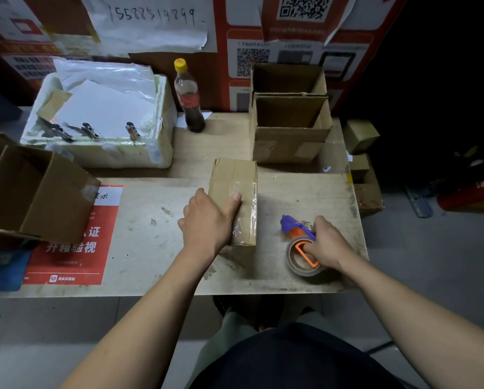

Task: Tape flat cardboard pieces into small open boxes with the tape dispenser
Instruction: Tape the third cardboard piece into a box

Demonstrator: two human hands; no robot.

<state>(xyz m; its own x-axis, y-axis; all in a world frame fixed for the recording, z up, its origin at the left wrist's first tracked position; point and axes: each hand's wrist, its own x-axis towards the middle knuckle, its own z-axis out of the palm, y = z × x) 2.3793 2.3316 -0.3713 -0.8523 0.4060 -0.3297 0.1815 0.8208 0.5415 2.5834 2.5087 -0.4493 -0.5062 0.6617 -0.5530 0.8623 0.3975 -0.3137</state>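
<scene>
My left hand (207,220) clamps the taped cardboard box (233,200) mid-table, thumb on top, while my right hand (326,242) grips the tape dispenser (301,245) near the table's (151,220) front right corner. If I lift carelessly, the loose tape edge could wrinkle and peel off the seam.

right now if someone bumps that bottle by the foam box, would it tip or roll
The bottle is tall and narrow and stands upright, so it would probably tip easily. Dark liquid fills only its lower part, which may steady it a little. Being round, it would likely roll across the table once down.
</scene>
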